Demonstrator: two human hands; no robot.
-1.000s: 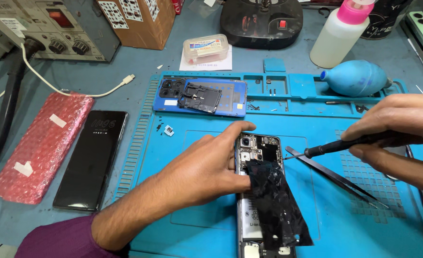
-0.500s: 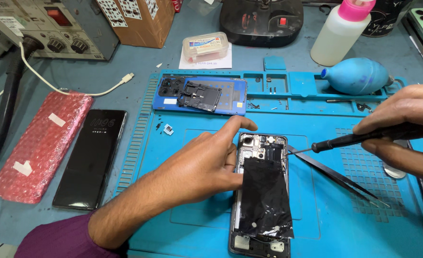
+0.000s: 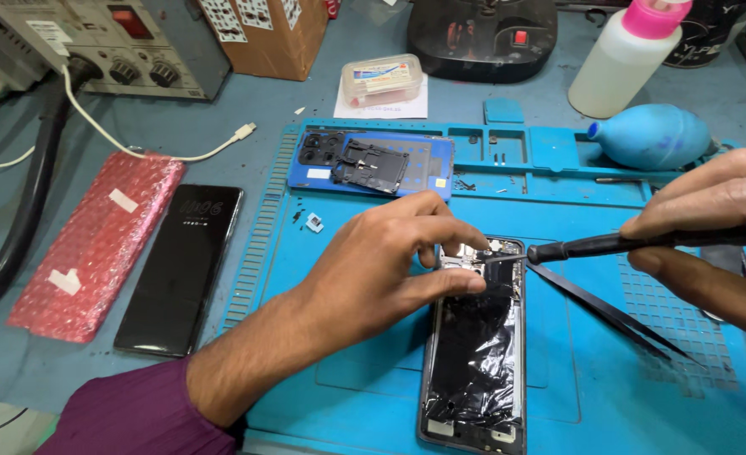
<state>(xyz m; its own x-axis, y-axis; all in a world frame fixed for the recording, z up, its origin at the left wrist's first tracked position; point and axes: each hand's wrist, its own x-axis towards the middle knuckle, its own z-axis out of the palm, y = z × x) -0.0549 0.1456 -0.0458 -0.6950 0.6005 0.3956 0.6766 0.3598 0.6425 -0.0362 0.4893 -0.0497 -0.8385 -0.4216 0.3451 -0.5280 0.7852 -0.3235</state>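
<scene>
Left hand [image 3: 381,274] rests on the opened phone [image 3: 476,337], thumb and forefinger pinched together at its top edge, the phone lying flat on the blue mat [image 3: 347,371] under and beyond the fingers. Right hand [image 3: 710,227] is clamped on a screwdriver [image 3: 609,246], tip at the phone's top beside the left fingertips; tweezers [image 3: 609,312] lie just below it.

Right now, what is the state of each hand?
Left hand: fingers pinched on the opened phone.
Right hand: closed on a black screwdriver.
</scene>
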